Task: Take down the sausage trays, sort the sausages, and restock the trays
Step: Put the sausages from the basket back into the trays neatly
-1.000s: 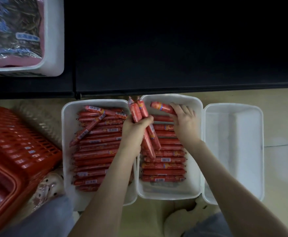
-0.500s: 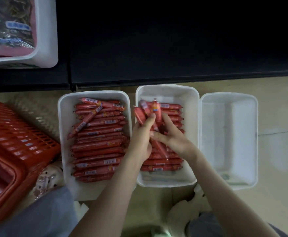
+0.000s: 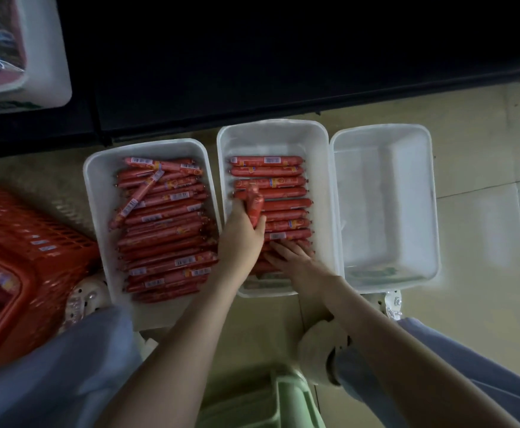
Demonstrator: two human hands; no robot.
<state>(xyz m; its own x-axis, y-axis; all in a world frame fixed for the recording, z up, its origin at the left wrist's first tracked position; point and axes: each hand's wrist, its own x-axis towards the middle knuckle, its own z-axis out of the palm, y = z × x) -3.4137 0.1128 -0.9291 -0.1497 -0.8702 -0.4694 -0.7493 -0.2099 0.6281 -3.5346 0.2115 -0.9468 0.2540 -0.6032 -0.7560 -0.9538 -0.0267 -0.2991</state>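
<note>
The left hand (image 3: 242,233) has its grip clenched around a small bundle of red plastic-wrapped sausage sticks (image 3: 254,201), their ends pointing up and away over the left side of the middle white plastic tray (image 3: 323,143). The right hand (image 3: 292,257) lies flat, fingers spread and grasping nothing, pressed on the near rows of red sausages (image 3: 271,171) in that tray. Those sausages lie crosswise in neat parallel rows, with small white barcode labels on some wrappers. The left white plastic tray (image 3: 98,193) holds a fuller stack of the same red sausages (image 3: 166,242), mostly crosswise, with one sausage (image 3: 135,200) lying slantwise on top. The right white plastic tray (image 3: 428,211) sits just beside the middle one. All three trays rest on the pale tiled floor (image 3: 484,156), in front of a dark shelf base (image 3: 283,72). A red plastic lattice basket (image 3: 21,251) stands left of the trays.
</note>
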